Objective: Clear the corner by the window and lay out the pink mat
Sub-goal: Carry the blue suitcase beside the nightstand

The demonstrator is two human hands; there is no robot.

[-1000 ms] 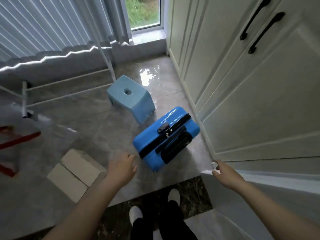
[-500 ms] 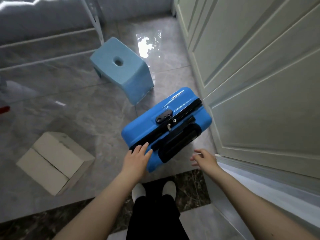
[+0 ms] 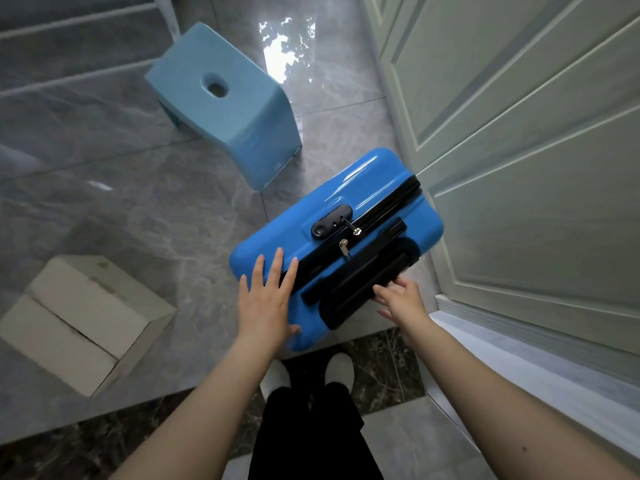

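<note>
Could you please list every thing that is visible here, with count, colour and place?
suitcase: one, bright blue with black zip and handle, on the floor beside the cabinet
stool: one, light blue with a hole on top, beyond the suitcase
cardboard box: one, beige, on the floor at left
cabinet doors: pale green-white, along the right
floor: grey glossy tiles, dark strip near the feet
shoes: two, white, bottom centre
left hand: one, open flat on the suitcase
right hand: one, open, fingers at the black handle
</note>
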